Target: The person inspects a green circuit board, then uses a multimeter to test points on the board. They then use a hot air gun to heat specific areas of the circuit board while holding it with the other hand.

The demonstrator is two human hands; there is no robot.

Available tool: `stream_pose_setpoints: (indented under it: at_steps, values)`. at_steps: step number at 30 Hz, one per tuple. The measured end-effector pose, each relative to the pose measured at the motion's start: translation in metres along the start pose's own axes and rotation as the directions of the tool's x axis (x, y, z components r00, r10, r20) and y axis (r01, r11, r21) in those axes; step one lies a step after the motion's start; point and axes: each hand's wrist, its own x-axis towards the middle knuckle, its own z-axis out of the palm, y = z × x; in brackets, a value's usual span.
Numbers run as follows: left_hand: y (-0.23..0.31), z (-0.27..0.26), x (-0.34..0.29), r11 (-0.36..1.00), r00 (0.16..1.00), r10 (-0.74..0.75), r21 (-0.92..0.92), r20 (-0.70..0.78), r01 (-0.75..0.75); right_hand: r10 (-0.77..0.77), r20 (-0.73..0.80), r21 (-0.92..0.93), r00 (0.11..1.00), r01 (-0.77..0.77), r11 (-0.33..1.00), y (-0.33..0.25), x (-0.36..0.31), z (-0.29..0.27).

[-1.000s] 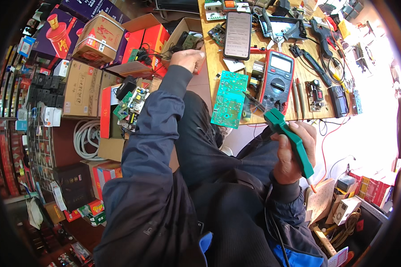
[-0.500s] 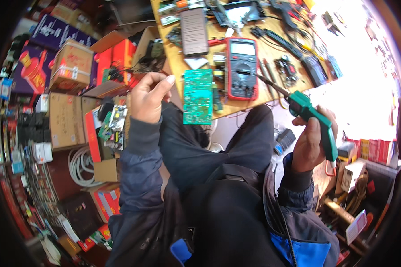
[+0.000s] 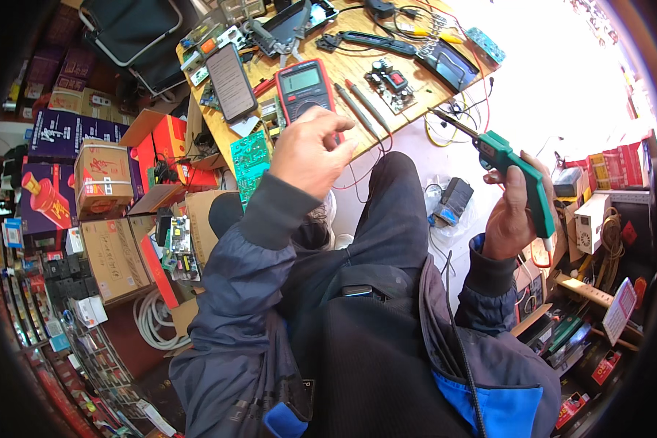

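My right hand [image 3: 515, 212] is closed around the grip of a green soldering gun [image 3: 498, 151], whose thin dark tip reaches up and left toward the table edge without touching anything I can see. My left hand [image 3: 314, 153] hovers in front of the red multimeter [image 3: 301, 82] and covers its lower part. Its fingers are curled, with a gap between thumb and forefinger, and nothing shows in them. Just left of that hand, a green circuit board [image 3: 250, 157] sticks out over the table's front edge. Two test probes [image 3: 365, 108] lie side by side right of the multimeter.
On the wooden table [image 3: 328, 44] are a phone [image 3: 231, 82], a small board with components [image 3: 389, 84], a black tool with a cable and a blue board [image 3: 485, 46]. Cartons [image 3: 113, 259] are stacked at left. A black block in plastic [image 3: 452, 201] lies on the floor.
My left hand has moved right, from beside the green board to in front of the multimeter. The view has turned, so the table appears farther left. The soldering gun stays in my right hand.
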Motion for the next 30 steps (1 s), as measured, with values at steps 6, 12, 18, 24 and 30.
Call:
stream_pose_setpoints:
  at_steps: [6, 12, 18, 24, 30]
  values:
    - [0.001, 0.060, -0.013, 0.985, 0.984, 0.037, 0.158, 0.175, -0.065, 0.045, -0.024, 0.078, 0.999, -0.043, 0.996, 0.004, -0.002, -0.012]
    - [-0.002, 0.086, -0.033, 0.999, 0.997, -0.041, 0.035, 0.063, 0.038, 0.072, -0.039, 0.093, 0.997, -0.068, 0.993, 0.011, 0.000, -0.016]
    - [-0.008, 0.091, -0.024, 0.994, 0.996, -0.094, 0.050, 0.004, 0.093, 0.089, -0.033, 0.090, 0.995, -0.086, 0.992, 0.017, 0.001, -0.017]
    - [-0.014, 0.090, -0.023, 0.992, 0.992, -0.115, 0.054, -0.055, 0.118, 0.119, -0.031, 0.093, 0.992, -0.116, 0.989, 0.022, 0.000, -0.020]
    - [-0.019, 0.096, -0.020, 0.993, 0.993, -0.118, -0.031, 0.000, 0.118, 0.091, 0.031, 0.054, 0.995, -0.092, 0.994, 0.024, -0.002, -0.014]
